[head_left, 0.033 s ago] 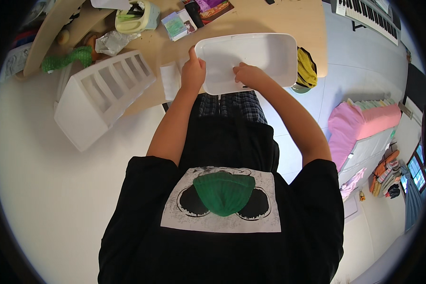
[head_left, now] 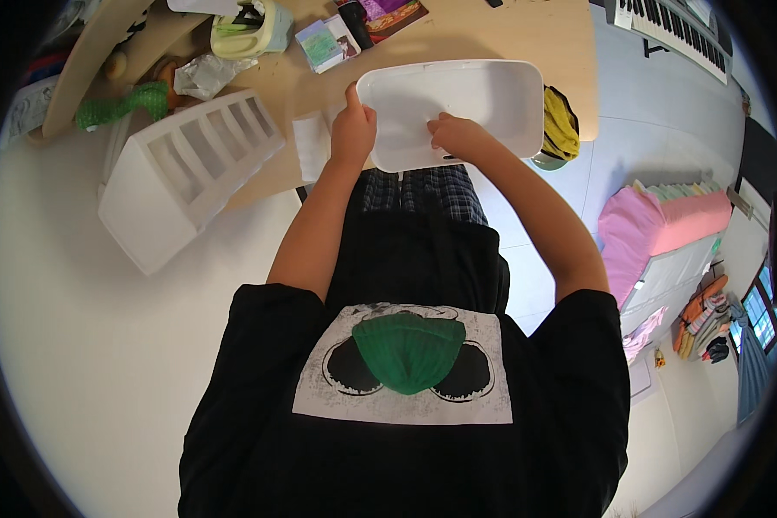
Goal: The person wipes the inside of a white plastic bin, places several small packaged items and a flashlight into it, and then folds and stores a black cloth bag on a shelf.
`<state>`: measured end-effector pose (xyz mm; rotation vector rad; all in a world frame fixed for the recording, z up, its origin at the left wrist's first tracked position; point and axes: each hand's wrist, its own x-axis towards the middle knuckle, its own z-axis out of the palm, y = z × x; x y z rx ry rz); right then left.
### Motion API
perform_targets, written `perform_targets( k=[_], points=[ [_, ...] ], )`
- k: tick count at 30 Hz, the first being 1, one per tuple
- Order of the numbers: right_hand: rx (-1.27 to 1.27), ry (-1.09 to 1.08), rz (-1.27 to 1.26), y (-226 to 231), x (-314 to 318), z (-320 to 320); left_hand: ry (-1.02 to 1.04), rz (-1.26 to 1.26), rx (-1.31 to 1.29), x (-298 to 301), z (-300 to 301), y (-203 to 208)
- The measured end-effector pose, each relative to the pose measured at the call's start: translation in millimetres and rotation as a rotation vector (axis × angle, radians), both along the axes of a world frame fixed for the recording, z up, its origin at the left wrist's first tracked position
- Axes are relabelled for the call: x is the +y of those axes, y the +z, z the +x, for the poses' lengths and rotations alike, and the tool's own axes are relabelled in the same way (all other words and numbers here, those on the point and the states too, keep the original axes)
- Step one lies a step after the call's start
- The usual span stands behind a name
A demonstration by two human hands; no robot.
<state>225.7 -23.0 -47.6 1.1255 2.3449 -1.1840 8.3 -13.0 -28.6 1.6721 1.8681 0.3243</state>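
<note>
A white plastic bin [head_left: 501,104] with rounded corners lies at the near edge of the table, its hollow side facing up. My left hand [head_left: 354,129] is closed round the bin's left end, the thumb on the rim. Inside the bin, my right hand [head_left: 459,138] has its fingers curled together close to the bottom. Whatever those fingers hold, if anything, is too small to make out. A dark slot shows in the near wall under my right wrist. Next to my left hand lies a flat white piece [head_left: 312,148].
A white slatted frame [head_left: 160,203] leans at the table's left edge. Behind it lie clear plastic wrapping [head_left: 209,78], a green bumpy item [head_left: 129,108] and a pale yellow container [head_left: 249,39]. Small cards [head_left: 324,45] lie farther back. A yellow cloth [head_left: 561,125] sits right of the bin.
The bin and both hands have shifted very slightly to the right; the grip on the bin is the same.
</note>
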Motion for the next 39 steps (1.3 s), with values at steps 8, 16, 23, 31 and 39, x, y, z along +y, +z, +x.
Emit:
perform_targets(
  k=[8,16,23,31,39],
  points=[
    [0.225,0.284,0.159,8.7,8.8,3.0,0.059,-0.047,-0.006,-0.5,5.3,2.8],
    [0.302,0.160,0.127,3.6,8.2,-50.0,0.073,-0.061,0.003,-1.3,4.0,2.3],
    [0.367,-0.098,0.038,13.1,40.3,-6.9,0.033,-0.016,-0.018,1.2,-5.8,1.9],
    [0.165,0.298,0.198,3.9,12.5,-7.4,0.052,-0.071,0.011,2.6,-4.0,6.3],
    [0.246,0.337,0.214,-4.3,3.3,-50.0,0.073,-0.078,0.027,2.0,0.1,2.5]
  ],
)
